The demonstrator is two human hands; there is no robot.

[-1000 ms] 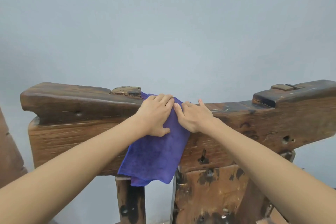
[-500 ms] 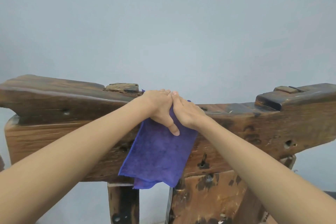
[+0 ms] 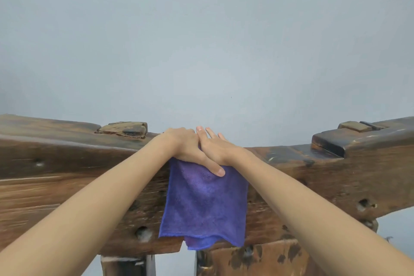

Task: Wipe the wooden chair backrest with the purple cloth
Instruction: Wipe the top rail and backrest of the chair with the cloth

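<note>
Mostly fuzzy purple cloth, worn wooden backrest

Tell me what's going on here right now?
A person is wiping a wooden backrest with a purple cloth. The cloth is draped over the top rail and hangs down the near face. Both hands press it at the top: the left hand partly overlaps the right hand.

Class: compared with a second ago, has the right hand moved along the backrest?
Yes. The right hand has slid left toward the raised wooden block, overlapping the left hand.
</note>
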